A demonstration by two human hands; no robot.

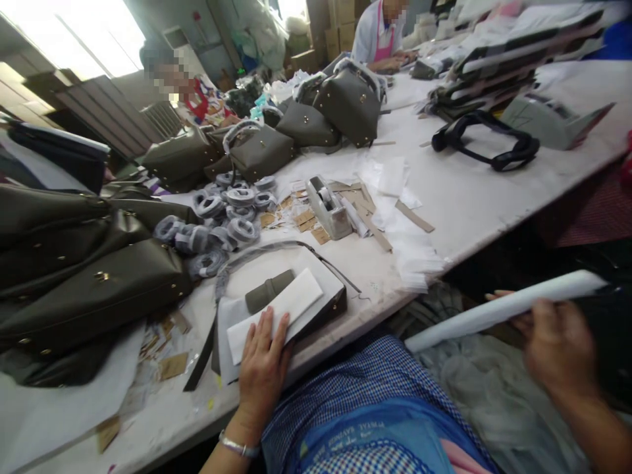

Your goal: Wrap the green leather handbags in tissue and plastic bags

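Note:
My left hand [264,362] lies with its fingers stretched out over a folded white sheet [296,299]. That sheet rests on a dark olive handbag [320,316] lying near the table's front edge, with white lining material on its upper face. Beside the sheet is a small olive rolled piece [269,291] with a band round it. The bag's wrapped handle [257,250] arches toward the back. Off the table's edge at the right, my right hand [557,342] grips a long, narrow white sheet [494,309], seen nearly edge-on.
Olive handbags [93,283] are piled at left, with more bags [345,102] at the back. Wrapped coiled straps [224,217], a tape dispenser [328,207] and cardboard bits lie mid-table. A black headset-like frame [486,139] and another dispenser [548,118] stand right. Two people work opposite.

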